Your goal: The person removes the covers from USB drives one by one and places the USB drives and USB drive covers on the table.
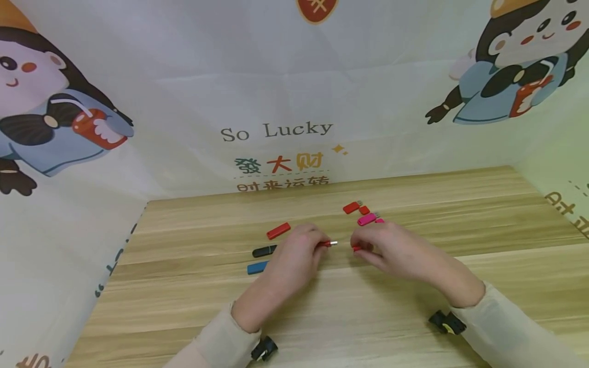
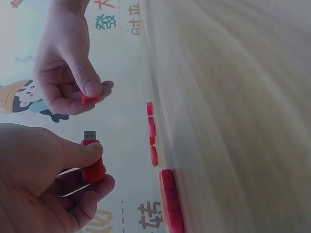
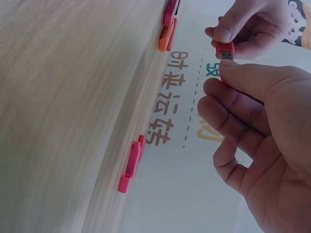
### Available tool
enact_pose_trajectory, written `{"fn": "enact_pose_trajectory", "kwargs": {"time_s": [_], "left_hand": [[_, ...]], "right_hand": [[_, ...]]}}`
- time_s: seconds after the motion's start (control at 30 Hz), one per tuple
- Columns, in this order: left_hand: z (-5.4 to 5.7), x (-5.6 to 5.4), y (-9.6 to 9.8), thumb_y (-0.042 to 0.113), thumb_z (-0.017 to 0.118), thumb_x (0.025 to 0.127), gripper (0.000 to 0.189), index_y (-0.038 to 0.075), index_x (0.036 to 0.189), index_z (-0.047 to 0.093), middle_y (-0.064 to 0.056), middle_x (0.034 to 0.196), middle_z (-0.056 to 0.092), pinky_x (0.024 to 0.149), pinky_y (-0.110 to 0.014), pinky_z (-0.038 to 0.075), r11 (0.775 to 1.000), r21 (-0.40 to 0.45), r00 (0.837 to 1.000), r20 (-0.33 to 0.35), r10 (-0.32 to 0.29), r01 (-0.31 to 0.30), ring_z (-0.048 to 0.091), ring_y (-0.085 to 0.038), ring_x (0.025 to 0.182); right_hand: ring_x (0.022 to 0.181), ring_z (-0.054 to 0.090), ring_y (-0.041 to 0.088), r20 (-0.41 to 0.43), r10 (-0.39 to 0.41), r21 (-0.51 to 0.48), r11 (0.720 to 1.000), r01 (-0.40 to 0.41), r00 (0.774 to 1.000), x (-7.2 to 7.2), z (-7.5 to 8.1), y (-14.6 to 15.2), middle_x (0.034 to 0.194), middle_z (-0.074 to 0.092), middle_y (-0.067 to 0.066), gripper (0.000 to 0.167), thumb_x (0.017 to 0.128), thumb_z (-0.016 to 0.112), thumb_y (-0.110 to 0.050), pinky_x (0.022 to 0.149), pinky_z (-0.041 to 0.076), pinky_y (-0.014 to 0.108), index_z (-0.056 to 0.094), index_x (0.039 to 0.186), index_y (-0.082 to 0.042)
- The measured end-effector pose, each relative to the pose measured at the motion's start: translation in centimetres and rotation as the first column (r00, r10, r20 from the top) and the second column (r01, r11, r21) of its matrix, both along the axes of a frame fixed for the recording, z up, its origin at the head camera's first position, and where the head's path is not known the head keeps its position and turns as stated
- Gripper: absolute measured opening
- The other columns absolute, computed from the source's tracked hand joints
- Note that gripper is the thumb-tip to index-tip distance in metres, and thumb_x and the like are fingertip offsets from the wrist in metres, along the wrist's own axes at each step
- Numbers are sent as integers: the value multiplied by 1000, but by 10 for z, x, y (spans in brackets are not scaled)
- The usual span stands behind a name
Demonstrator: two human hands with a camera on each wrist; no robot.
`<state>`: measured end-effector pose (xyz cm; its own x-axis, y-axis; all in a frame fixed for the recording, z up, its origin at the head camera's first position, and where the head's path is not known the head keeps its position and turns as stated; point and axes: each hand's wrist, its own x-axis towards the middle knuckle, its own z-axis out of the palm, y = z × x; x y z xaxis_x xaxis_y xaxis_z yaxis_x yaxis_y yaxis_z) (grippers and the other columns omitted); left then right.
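Between thumb and fingers, my left hand (image 1: 292, 260) pinches a red USB flash drive (image 2: 93, 171); its bare metal plug (image 1: 334, 243) points toward the other hand. My right hand (image 1: 395, 250) pinches a small red cap (image 2: 90, 100) at its fingertips. A short gap separates cap and plug in the head and left wrist views. Both hands are over the middle of the table. In the right wrist view, the right thumb partly overlaps the plug (image 3: 226, 56), and the right fingers hide most of the cap.
Left of the left hand lie a red drive (image 1: 278, 231), a black drive (image 1: 264, 251) and a partly hidden blue drive (image 1: 257, 268). Beyond the right hand are an uncapped red drive (image 1: 352, 207), a red cap (image 1: 364, 210), an uncapped pink drive (image 1: 367, 220) and a pink cap (image 1: 380, 221).
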<state>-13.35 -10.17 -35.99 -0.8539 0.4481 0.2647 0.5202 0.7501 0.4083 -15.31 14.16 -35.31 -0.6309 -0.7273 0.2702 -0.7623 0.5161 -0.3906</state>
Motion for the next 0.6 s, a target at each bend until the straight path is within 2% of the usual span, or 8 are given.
{"fn": "enact_pose_trajectory", "kwargs": {"time_s": [0.17,0.4,0.6], "left_hand": [[1,-5,-1,9,74,101,8,7,106,80,0,99,64,78,-30,58,999,27,999,31,35,-36,63,-14,88],[2,-16,-2,8,73,101,11,4,110,79,-1,98,59,71,-24,54,998,10,997,58,54,-54,59,-13,80],[2,-25,-3,6,73,101,13,2,111,79,-4,99,60,74,-25,55,998,-7,997,43,60,-60,60,-14,82]], "right_hand": [[76,60,3,-11,2,-2,1000,-2,1000,1,0,3,89,65,-9,12,96,77,-1,67,55,26,71,98,-12],[78,61,5,-36,12,8,1000,-11,999,2,1,7,92,69,-5,13,94,78,0,69,56,27,73,100,-10],[78,62,5,-47,11,-4,1000,-12,999,3,1,10,92,69,-7,12,95,78,0,69,57,27,73,100,-10]]}}
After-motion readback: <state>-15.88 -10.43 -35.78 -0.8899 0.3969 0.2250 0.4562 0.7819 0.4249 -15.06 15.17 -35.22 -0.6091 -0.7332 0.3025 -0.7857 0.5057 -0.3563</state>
